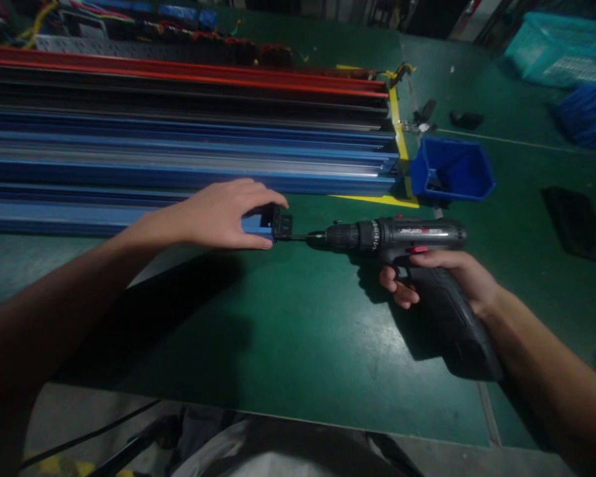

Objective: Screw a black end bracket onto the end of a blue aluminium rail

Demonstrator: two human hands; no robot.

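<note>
My left hand [228,213] is closed over the end of a blue rail [54,217] lying on the green table, its fingers pressing a black end cap [280,224] onto the rail's end. My right hand [447,275] grips the handle of a black cordless screwdriver [407,238] held level. Its bit points left and touches the black end cap. A finger lies by the red trigger.
A stack of long blue, grey and red rails [179,132] fills the table behind my left hand. A blue parts bin [451,171] stands right of the stack. A black flat pad [573,224] lies at the right. Teal and blue baskets [561,50] sit far right.
</note>
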